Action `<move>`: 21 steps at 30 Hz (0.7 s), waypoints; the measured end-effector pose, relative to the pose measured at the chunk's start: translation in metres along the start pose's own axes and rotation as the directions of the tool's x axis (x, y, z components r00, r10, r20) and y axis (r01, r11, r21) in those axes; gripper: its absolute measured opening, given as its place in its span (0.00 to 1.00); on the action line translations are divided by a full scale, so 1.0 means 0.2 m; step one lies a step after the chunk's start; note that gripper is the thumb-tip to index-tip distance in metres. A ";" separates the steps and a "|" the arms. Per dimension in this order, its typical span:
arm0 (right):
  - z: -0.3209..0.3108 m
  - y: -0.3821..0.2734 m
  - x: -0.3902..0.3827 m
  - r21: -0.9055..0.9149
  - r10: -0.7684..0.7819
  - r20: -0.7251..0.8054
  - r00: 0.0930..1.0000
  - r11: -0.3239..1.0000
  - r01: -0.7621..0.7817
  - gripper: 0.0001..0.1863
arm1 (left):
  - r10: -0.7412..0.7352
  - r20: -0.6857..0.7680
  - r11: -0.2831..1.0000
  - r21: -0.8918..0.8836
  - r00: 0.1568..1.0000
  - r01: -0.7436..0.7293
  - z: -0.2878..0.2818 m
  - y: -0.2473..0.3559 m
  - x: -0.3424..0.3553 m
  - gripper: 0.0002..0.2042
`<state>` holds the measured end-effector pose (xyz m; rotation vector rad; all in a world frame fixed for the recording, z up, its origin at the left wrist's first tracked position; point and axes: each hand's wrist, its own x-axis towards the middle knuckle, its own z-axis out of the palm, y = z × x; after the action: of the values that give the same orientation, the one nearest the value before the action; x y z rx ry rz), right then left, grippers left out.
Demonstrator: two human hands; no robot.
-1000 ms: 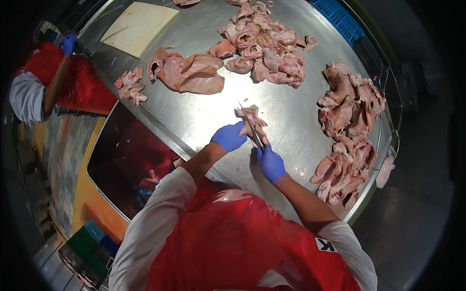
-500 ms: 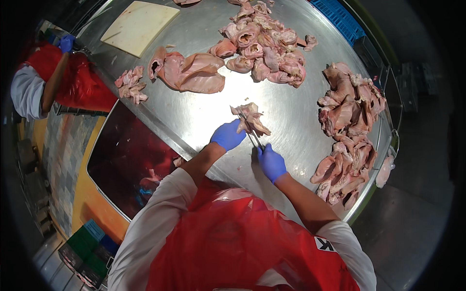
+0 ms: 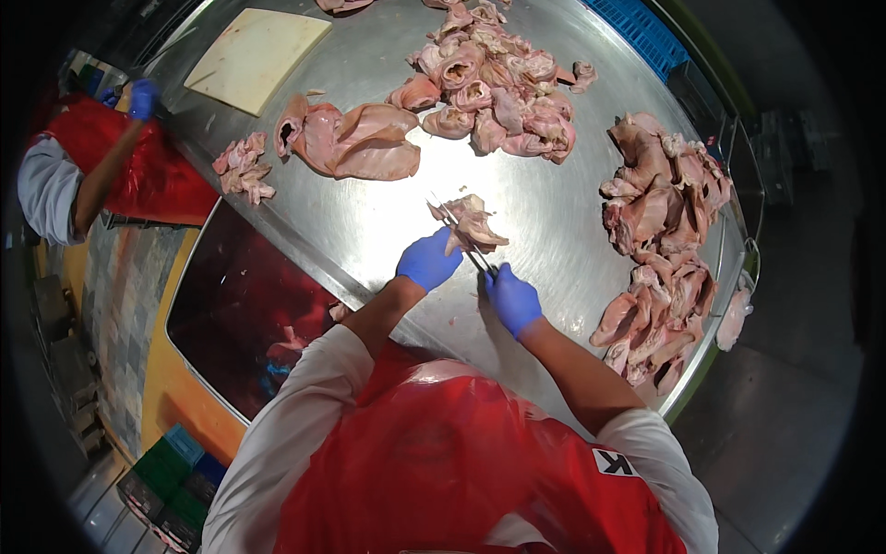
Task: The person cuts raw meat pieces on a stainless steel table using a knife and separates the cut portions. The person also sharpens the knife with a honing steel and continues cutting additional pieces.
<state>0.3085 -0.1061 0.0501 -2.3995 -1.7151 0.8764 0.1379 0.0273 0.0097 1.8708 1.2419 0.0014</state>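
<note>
On the steel table (image 3: 544,240), a small pale pink piece of meat (image 3: 477,224) lies in front of me. My left hand (image 3: 430,260), in a blue glove, has its fingers closed on the near left edge of this piece. A knife (image 3: 477,258) is gripped in my right hand (image 3: 514,300), also blue-gloved. Its blade runs up and left across the meat, close to my left fingertips, and the tip shows past the far left side. How deep the blade sits in the meat cannot be made out.
Meat heaps lie at the far middle (image 3: 498,83) and right (image 3: 655,249). A large meat piece (image 3: 355,143), a small pile (image 3: 244,168) and a white cutting board (image 3: 258,60) are at left. A red-lined bin (image 3: 249,305) adjoins the table; a co-worker's gloved hand (image 3: 142,99) is beyond.
The knife has swung left over the meat, and its tip now shows beyond the far left side. My left hand keeps its hold. The co-worker's hand has shifted. The view has moved slightly.
</note>
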 end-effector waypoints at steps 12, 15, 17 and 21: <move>-0.05 0.10 -0.04 -0.104 0.068 0.111 0.991 0.993 -0.057 0.20 | 0.148 -0.142 0.988 0.072 0.979 -0.139 0.08 -0.04 -0.03 0.17; 0.02 0.09 0.06 -0.123 0.013 0.116 0.993 0.992 0.001 0.21 | 0.219 -0.147 0.973 0.105 0.965 -0.205 0.11 -0.05 -0.05 0.16; 0.04 0.08 0.17 -0.150 -0.107 0.139 0.985 0.980 0.128 0.21 | 0.224 -0.137 0.972 0.102 0.965 -0.211 0.10 -0.04 -0.06 0.15; -0.01 0.03 0.07 -0.073 -0.008 0.070 0.997 0.997 0.013 0.20 | 0.163 -0.152 0.987 0.029 0.975 -0.160 0.08 -0.05 -0.05 0.15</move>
<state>0.3178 -0.0959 0.0447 -2.4306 -1.8140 0.9228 0.1320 0.0098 -0.0029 2.0123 1.1907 0.2277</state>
